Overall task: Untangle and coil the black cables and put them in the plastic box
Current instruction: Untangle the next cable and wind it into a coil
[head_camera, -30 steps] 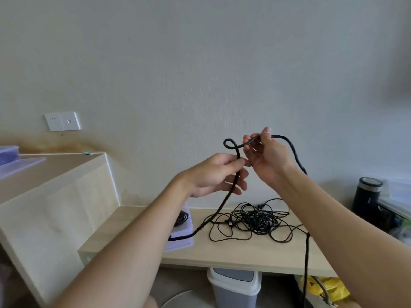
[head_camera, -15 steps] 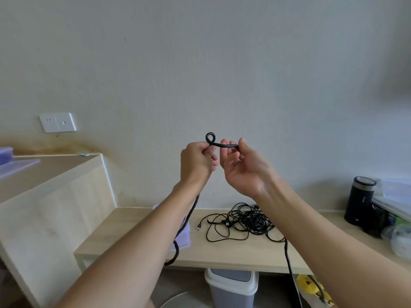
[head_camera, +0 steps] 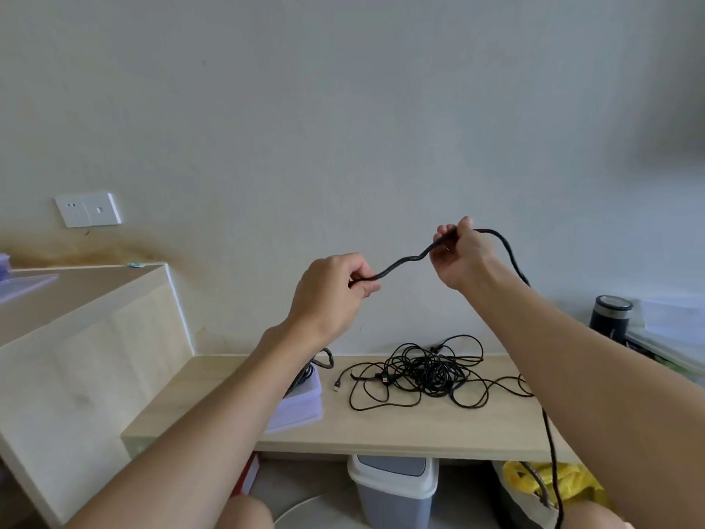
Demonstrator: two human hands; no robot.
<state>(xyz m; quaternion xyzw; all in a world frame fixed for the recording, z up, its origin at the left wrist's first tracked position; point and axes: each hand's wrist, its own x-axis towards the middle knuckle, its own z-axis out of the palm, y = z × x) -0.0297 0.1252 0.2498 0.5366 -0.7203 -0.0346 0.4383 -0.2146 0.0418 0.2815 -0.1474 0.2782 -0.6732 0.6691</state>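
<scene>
Black cable (head_camera: 400, 263) gripped by left hand (head_camera: 328, 288) and right hand (head_camera: 463, 257), above tangled pile (head_camera: 427, 372) beside plastic box (head_camera: 305, 400).

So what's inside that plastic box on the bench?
Some black cable lies in the plastic box, near its back edge. The left forearm covers most of the box, so the rest of its contents cannot be seen.
</scene>
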